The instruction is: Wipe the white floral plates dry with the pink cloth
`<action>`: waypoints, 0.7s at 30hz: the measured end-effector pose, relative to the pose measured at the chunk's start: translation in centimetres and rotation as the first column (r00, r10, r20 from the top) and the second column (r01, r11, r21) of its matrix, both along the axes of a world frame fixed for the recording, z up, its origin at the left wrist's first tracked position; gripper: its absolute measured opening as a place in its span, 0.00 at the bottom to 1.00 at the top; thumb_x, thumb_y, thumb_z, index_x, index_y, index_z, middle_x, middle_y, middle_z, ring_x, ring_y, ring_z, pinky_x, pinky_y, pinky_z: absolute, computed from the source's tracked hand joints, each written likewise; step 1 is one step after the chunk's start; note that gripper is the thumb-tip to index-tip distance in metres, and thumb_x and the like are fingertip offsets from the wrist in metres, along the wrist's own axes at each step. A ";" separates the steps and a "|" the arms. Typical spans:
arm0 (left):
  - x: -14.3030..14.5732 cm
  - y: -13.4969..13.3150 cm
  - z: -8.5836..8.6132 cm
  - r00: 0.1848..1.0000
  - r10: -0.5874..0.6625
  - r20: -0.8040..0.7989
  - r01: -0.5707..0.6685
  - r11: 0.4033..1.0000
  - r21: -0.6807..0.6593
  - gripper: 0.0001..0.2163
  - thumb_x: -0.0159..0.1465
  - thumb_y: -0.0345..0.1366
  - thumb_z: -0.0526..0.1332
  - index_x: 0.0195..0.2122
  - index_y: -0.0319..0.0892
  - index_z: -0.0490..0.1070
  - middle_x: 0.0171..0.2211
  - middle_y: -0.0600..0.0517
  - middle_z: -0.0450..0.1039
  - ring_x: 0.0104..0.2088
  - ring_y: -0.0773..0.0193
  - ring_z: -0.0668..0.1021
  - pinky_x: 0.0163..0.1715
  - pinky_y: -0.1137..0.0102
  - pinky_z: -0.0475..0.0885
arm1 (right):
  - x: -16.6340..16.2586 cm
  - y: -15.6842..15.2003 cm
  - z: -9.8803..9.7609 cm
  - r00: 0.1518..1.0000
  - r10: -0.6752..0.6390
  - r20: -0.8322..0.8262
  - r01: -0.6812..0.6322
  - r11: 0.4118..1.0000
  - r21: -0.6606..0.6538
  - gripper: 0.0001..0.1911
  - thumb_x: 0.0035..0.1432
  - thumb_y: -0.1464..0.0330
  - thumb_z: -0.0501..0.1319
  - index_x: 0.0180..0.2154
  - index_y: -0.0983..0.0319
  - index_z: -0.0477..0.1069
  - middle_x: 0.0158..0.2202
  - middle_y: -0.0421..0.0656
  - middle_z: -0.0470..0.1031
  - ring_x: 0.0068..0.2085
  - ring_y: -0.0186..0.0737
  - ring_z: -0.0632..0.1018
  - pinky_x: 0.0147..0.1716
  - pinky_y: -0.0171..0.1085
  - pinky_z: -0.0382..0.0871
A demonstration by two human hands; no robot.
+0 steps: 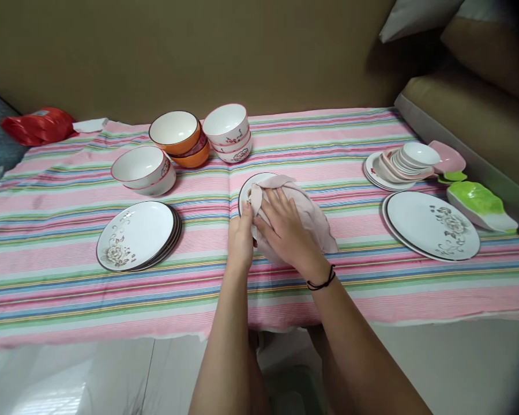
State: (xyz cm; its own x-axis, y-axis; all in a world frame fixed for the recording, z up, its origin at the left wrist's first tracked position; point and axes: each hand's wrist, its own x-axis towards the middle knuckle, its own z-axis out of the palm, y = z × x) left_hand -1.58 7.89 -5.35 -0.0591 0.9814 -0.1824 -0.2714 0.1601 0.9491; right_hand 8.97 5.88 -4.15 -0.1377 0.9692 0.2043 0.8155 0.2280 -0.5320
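Note:
A white plate [249,185] with a dark rim lies in the middle of the striped tablecloth [69,288], mostly covered by a pale pink cloth [315,222]. My right hand [285,230] lies flat on the cloth, fingers stretched out, pressing it onto the plate. My left hand [241,239] grips the plate's near-left edge, fingers curled round the rim. A black band sits on my right wrist.
A stack of flowered plates [136,236] lies at the left, another plate stack [432,225] at the right. Several bowls [185,141] stand at the back. Small dishes [409,161], a pink dish [452,158] and a green leaf dish [480,204] sit far right. A red bag [38,125] lies far left.

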 end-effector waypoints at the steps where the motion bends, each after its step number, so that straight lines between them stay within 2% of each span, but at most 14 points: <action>1: 0.0 -0.1 0.0 0.999 -0.028 -0.038 0.028 1.000 -0.011 0.23 0.55 0.59 0.61 0.24 0.41 0.71 0.15 0.55 0.63 0.16 0.69 0.67 0.14 0.72 0.56 | 0.0 0.0 0.0 1.000 -0.017 -0.004 0.017 1.000 0.003 0.28 0.68 0.56 0.42 0.65 0.60 0.52 0.69 0.46 0.46 0.69 0.49 0.46 0.65 0.57 0.42; 3: 0.1 -0.2 0.1 0.995 -0.060 -0.084 0.058 0.998 -0.029 0.25 0.54 0.61 0.59 0.20 0.41 0.67 0.13 0.56 0.59 0.13 0.71 0.62 0.11 0.72 0.50 | 0.2 0.0 0.0 0.998 -0.062 -0.007 0.062 0.998 0.023 0.29 0.68 0.56 0.42 0.65 0.60 0.52 0.69 0.46 0.46 0.69 0.49 0.45 0.65 0.57 0.42; 5: 0.3 -0.3 0.1 0.995 -0.049 -0.087 0.046 0.998 -0.037 0.26 0.54 0.63 0.58 0.18 0.42 0.64 0.12 0.56 0.57 0.12 0.71 0.61 0.11 0.72 0.49 | 0.4 0.1 -0.1 0.994 -0.107 -0.004 0.107 0.993 0.051 0.29 0.68 0.56 0.43 0.65 0.61 0.52 0.69 0.48 0.47 0.69 0.50 0.45 0.64 0.57 0.43; 7: 0.6 -0.3 0.1 0.997 -0.018 -0.069 0.016 0.999 -0.037 0.27 0.53 0.63 0.58 0.17 0.42 0.64 0.12 0.56 0.58 0.13 0.71 0.61 0.11 0.73 0.50 | 0.6 0.2 -0.2 0.991 -0.136 -0.006 0.136 0.988 0.078 0.30 0.67 0.56 0.44 0.65 0.62 0.52 0.68 0.50 0.50 0.69 0.51 0.47 0.64 0.58 0.44; 10: 0.9 -0.2 -0.1 0.998 0.063 0.000 -0.063 0.998 -0.018 0.25 0.54 0.62 0.59 0.22 0.40 0.69 0.15 0.55 0.63 0.15 0.70 0.65 0.13 0.73 0.56 | 0.7 0.4 -0.3 0.989 -0.142 -0.042 0.146 0.981 0.124 0.28 0.67 0.58 0.48 0.63 0.65 0.57 0.64 0.52 0.58 0.66 0.51 0.54 0.63 0.55 0.49; 13: 0.9 0.1 0.0 0.980 0.181 0.080 -0.178 0.983 -0.035 0.25 0.55 0.60 0.59 0.30 0.39 0.74 0.21 0.52 0.71 0.20 0.67 0.72 0.16 0.74 0.61 | 0.7 0.4 -0.2 0.987 -0.117 -0.106 0.136 0.973 0.189 0.22 0.65 0.64 0.50 0.55 0.67 0.67 0.57 0.52 0.69 0.60 0.49 0.65 0.61 0.49 0.57; 15: 0.7 0.3 0.2 0.957 0.267 0.116 -0.261 0.963 -0.068 0.25 0.55 0.60 0.59 0.34 0.39 0.75 0.26 0.50 0.75 0.25 0.65 0.76 0.18 0.75 0.64 | 0.5 0.2 0.1 0.984 -0.095 -0.148 0.125 0.970 0.208 0.18 0.63 0.69 0.50 0.51 0.64 0.71 0.52 0.51 0.73 0.56 0.47 0.70 0.58 0.47 0.62; 19: 0.5 0.5 0.4 0.900 0.409 0.153 -0.400 0.913 -0.085 0.25 0.57 0.58 0.58 0.38 0.38 0.75 0.33 0.47 0.77 0.33 0.62 0.79 0.25 0.75 0.70 | 0.0 -0.2 0.8 0.978 -0.012 -0.206 0.054 0.978 0.199 0.15 0.62 0.71 0.51 0.42 0.62 0.76 0.45 0.46 0.77 0.49 0.43 0.75 0.52 0.42 0.67; 21: 0.3 0.5 0.4 0.896 0.406 0.179 -0.399 0.914 -0.076 0.26 0.59 0.58 0.56 0.40 0.37 0.74 0.36 0.46 0.78 0.38 0.62 0.79 0.30 0.75 0.72 | -0.4 -0.4 1.0 0.974 0.073 -0.212 -0.030 0.979 0.200 0.13 0.62 0.70 0.53 0.40 0.61 0.76 0.45 0.44 0.78 0.48 0.41 0.75 0.52 0.39 0.67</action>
